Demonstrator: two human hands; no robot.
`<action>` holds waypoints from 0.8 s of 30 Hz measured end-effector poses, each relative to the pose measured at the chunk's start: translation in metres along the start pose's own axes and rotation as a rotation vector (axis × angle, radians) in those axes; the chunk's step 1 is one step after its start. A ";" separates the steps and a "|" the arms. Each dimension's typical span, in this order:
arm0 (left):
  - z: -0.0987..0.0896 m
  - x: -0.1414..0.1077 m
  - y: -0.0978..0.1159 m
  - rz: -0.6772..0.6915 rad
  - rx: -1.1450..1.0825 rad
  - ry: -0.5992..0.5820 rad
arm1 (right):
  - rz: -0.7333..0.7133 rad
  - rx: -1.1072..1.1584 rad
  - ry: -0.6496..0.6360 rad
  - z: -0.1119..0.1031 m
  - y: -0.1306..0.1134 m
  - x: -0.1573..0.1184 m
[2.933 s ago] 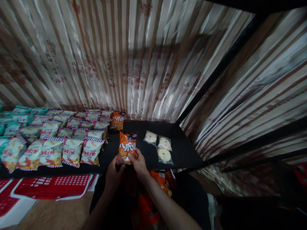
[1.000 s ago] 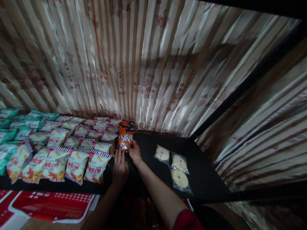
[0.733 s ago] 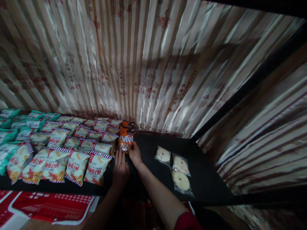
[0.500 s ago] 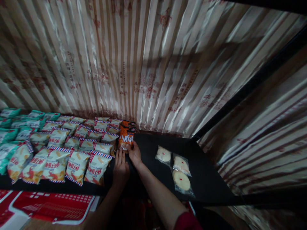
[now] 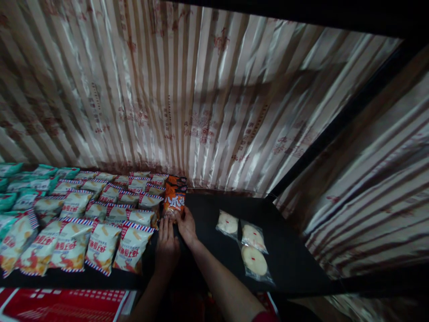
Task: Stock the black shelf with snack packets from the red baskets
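An orange snack bag (image 5: 174,199) stands on the black shelf (image 5: 214,255), in front of another orange bag at the back, right of the rows of white bags. Both hands touch its lower front edge. My left hand (image 5: 167,243) has its fingers stretched out and side by side against the bottom of the bag. My right hand (image 5: 186,227) presses the lower right corner with bent fingers; whether it pinches the bag is hard to tell in the dim light. White snack bags with striped edges (image 5: 132,243) stand in several rows left of my left hand.
Three clear-wrapped round white items (image 5: 254,260) lie on the right part of the shelf. Green bags (image 5: 25,199) fill the far left. A red basket (image 5: 63,306) is below the front edge. Striped foil curtain (image 5: 197,98) hangs behind; a dark post (image 5: 321,134) slants at right.
The view has tilted up slightly, so the shelf and bags sit lower in the picture. Both hands remain at the front of the orange bag, nearly unmoved relative to it.
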State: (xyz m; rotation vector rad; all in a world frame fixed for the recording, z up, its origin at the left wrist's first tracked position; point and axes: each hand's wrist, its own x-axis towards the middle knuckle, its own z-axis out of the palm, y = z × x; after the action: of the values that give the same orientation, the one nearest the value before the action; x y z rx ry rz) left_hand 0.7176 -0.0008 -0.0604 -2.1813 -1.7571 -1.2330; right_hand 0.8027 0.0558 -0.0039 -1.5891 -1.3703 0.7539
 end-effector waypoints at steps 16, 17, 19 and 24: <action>-0.003 0.001 0.004 0.014 0.094 -0.047 | 0.001 0.037 0.030 0.002 0.001 0.001; -0.002 0.001 0.004 0.012 0.093 -0.048 | -0.017 0.030 0.055 0.002 0.003 0.000; -0.001 0.001 0.003 0.001 0.081 -0.042 | -0.040 -0.006 0.105 0.001 0.007 -0.004; 0.003 0.000 0.000 -0.013 0.021 0.001 | -0.052 -0.071 0.198 -0.004 0.016 -0.019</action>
State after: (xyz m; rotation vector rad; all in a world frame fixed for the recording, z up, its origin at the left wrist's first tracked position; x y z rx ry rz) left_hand 0.7189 0.0007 -0.0626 -2.1607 -1.7789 -1.2124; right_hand 0.8092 0.0364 -0.0187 -1.6301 -1.3002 0.5069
